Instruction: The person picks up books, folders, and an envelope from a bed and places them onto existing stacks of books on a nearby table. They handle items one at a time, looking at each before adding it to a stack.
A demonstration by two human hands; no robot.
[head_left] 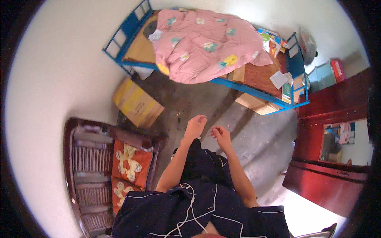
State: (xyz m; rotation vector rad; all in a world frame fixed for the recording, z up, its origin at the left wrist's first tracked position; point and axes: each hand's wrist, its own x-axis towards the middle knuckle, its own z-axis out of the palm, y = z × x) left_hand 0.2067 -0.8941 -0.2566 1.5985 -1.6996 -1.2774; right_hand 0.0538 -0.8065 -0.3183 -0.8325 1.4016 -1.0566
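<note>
My left hand (pixel 195 127) is held out in front of my dark clothing, over the grey floor. Its fingers reach forward with the tips slightly bent, and nothing shows in them. Beside it is my right hand (pixel 222 136), a short gap away. The right fingers are loosely bent toward the left hand and stand a little apart, with no object seen between them. Neither hand touches any furniture. A white cable (pixel 192 198) hangs over the chest of my dark shirt (pixel 166 214).
Ahead stands a blue-framed bed (pixel 234 85) with a pink flowered quilt (pixel 198 47). At left are a cardboard box (pixel 139 102) and a dark wooden bench (pixel 93 158) with orange cushions (pixel 133 164). Another box (pixel 256 104) lies beneath the bed. A red mirrored cabinet (pixel 309 139) stands right.
</note>
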